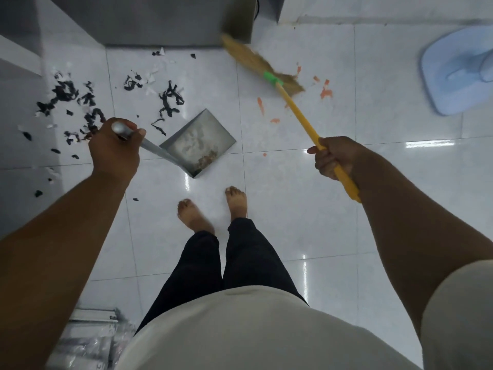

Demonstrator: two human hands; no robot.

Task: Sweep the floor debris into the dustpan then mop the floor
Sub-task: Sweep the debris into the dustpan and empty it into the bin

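Grips metal dustpan (198,141) handle in curled left hand (114,153) fingers; clasps yellow broom (300,117) stick in right hand (333,158) fingers; black scraps (64,93) just beyond left fingers, orange scraps (326,93) well beyond right.

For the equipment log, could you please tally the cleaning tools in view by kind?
broom: 1, held in the right hand
dustpan: 1, held in the left hand
blue mop head: 1, lying on the floor
Total: 3

no readable text, labels or numbers anywhere, blurred packaging (88,340) at lower left possibly printed, illegible
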